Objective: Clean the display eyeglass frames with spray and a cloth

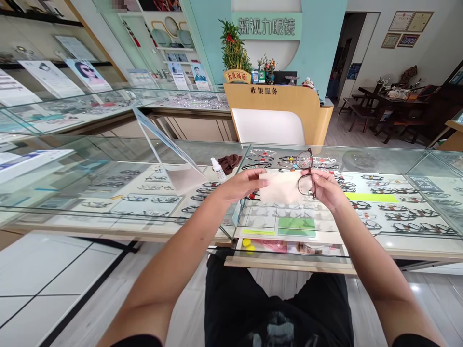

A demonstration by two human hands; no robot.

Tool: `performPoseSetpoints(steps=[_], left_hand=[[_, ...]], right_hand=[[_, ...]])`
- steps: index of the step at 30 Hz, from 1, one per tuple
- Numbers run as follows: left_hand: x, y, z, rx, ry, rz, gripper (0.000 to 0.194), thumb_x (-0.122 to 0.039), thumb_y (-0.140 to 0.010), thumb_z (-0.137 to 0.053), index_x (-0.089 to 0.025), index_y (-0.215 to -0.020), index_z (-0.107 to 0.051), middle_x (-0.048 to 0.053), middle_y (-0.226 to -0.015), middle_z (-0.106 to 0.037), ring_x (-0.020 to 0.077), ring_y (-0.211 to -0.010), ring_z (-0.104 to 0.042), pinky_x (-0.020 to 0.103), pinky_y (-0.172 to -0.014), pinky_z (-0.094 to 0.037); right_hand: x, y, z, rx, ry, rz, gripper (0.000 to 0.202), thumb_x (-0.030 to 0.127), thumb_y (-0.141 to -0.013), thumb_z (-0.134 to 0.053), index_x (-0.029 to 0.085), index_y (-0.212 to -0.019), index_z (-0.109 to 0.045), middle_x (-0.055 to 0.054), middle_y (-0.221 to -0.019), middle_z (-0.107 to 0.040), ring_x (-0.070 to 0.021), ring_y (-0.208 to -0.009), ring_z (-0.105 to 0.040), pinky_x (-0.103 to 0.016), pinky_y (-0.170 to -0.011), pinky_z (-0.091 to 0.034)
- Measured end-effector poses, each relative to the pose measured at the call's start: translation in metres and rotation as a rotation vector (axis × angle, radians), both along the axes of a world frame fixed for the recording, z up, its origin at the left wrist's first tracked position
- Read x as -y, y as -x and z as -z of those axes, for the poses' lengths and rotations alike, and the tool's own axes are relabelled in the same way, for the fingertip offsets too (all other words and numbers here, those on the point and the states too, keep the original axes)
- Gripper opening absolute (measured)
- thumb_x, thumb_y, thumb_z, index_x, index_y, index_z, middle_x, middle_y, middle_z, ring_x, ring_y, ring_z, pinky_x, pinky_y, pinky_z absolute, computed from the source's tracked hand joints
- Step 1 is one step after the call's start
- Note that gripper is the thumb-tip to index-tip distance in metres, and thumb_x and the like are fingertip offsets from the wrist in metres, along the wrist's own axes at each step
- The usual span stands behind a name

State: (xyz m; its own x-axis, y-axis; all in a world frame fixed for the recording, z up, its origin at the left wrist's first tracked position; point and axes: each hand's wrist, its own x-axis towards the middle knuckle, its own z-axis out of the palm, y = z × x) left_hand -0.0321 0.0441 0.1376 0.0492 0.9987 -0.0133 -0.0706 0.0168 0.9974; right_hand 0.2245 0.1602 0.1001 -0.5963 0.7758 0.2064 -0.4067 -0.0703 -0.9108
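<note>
Above the glass counter, my left hand [249, 185] pinches one end of a pale cream cloth [280, 189] between thumb and fingers. My right hand [327, 188] grips a pair of dark-framed glasses [306, 185] turned on end, one lens above the other. The cloth's right end reaches the lower lens; whether my right fingers also hold the cloth I cannot tell. To the left of my left hand, a small white spray bottle [218, 169] stands on the glass beside a crumpled brown cloth [230, 164].
Under the glass counter top [202, 224] lie rows of eyeglass frames [408, 212]. A slanted mirror or display stand [170, 152] rises at left. Below the counter a drawer [289, 260] is pulled out before my legs. A wooden cashier desk [278, 113] stands beyond.
</note>
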Motion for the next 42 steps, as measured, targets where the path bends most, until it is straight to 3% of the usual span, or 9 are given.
performPoseSetpoints(steps=[3,5,11,19,27,29,33,38,42], left_hand=[[0.005,-0.01,0.001,0.193,0.01,-0.115,0.053,-0.043,-0.055,-0.106,-0.018,-0.084,-0.07,0.0,-0.079,-0.07,0.0135,-0.069,-0.063,0.024,-0.064,-0.048],[0.008,-0.017,-0.003,0.209,0.035,-0.143,0.055,-0.042,-0.053,-0.106,-0.019,-0.085,-0.067,-0.001,-0.079,-0.069,0.0143,-0.069,-0.065,0.024,-0.063,-0.049],[0.015,-0.031,-0.004,0.038,0.008,-0.225,0.06,-0.045,-0.055,-0.101,-0.021,-0.075,-0.05,-0.007,-0.069,-0.052,0.0091,-0.059,-0.05,0.021,-0.053,-0.038],[0.021,-0.055,0.006,-0.268,-0.258,-0.272,0.051,-0.053,-0.077,-0.085,-0.023,-0.074,-0.045,-0.007,-0.068,-0.041,0.009,-0.058,-0.037,0.023,-0.054,-0.029],[0.034,-0.07,0.01,-0.293,-0.359,-0.224,0.043,-0.06,-0.094,-0.071,-0.02,-0.08,-0.061,0.002,-0.079,-0.065,0.0137,-0.066,-0.052,0.026,-0.061,-0.039],[0.033,-0.072,0.011,-0.272,-0.377,-0.257,0.043,-0.06,-0.091,-0.076,-0.02,-0.08,-0.064,0.002,-0.079,-0.067,0.0137,-0.066,-0.053,0.026,-0.061,-0.04],[0.029,-0.073,0.013,-0.11,-0.307,-0.26,0.052,-0.053,-0.069,-0.099,-0.02,-0.082,-0.061,0.0,-0.081,-0.07,0.0133,-0.07,-0.06,0.025,-0.065,-0.045],[0.028,-0.069,0.012,0.067,-0.042,-0.071,0.066,-0.054,-0.056,-0.106,-0.019,-0.097,-0.067,-0.002,-0.076,-0.069,0.0142,-0.069,-0.064,0.024,-0.065,-0.046],[0.029,-0.071,0.013,0.13,0.019,0.003,0.064,-0.051,-0.05,-0.108,-0.016,-0.091,-0.074,-0.003,-0.074,-0.067,0.012,-0.071,-0.062,0.022,-0.067,-0.046]], right_hand=[[-0.003,0.002,0.004,0.017,-0.032,-0.008,0.039,0.058,-0.064,-0.101,0.031,-0.088,-0.087,-0.002,-0.101,-0.086,-0.0207,-0.085,-0.075,-0.042,-0.087,-0.064],[-0.004,0.003,0.005,0.034,-0.052,-0.004,0.041,0.061,-0.064,-0.101,0.032,-0.089,-0.087,-0.002,-0.101,-0.085,-0.0216,-0.09,-0.076,-0.043,-0.091,-0.063],[0.011,0.005,-0.006,-0.007,-0.158,0.042,0.034,0.06,-0.071,-0.098,0.032,-0.087,-0.087,-0.005,-0.117,-0.084,-0.0297,-0.144,-0.063,-0.048,-0.125,-0.046],[0.05,0.025,-0.001,0.025,-0.229,0.14,0.036,0.065,-0.076,-0.093,0.032,-0.086,-0.085,-0.006,-0.125,-0.079,-0.0307,-0.14,-0.064,-0.05,-0.123,-0.046],[0.058,0.026,0.005,0.004,-0.287,0.199,0.038,0.068,-0.077,-0.091,0.033,-0.091,-0.082,-0.005,-0.118,-0.08,-0.0295,-0.139,-0.064,-0.052,-0.126,-0.043],[0.06,0.025,0.005,-0.001,-0.286,0.189,0.037,0.066,-0.078,-0.092,0.034,-0.092,-0.083,-0.005,-0.117,-0.08,-0.0296,-0.138,-0.065,-0.052,-0.125,-0.043],[0.065,0.025,0.005,-0.043,-0.274,0.146,0.031,0.062,-0.079,-0.092,0.035,-0.093,-0.085,-0.003,-0.113,-0.082,-0.0286,-0.131,-0.069,-0.052,-0.123,-0.046],[0.066,0.023,0.006,-0.054,-0.211,0.069,0.034,0.063,-0.076,-0.095,0.036,-0.093,-0.085,-0.001,-0.11,-0.084,-0.0264,-0.113,-0.075,-0.05,-0.112,-0.053],[0.064,0.021,0.001,-0.002,-0.266,0.036,0.036,0.066,-0.078,-0.091,0.035,-0.096,-0.086,-0.002,-0.112,-0.084,-0.0259,-0.113,-0.073,-0.049,-0.111,-0.053]])
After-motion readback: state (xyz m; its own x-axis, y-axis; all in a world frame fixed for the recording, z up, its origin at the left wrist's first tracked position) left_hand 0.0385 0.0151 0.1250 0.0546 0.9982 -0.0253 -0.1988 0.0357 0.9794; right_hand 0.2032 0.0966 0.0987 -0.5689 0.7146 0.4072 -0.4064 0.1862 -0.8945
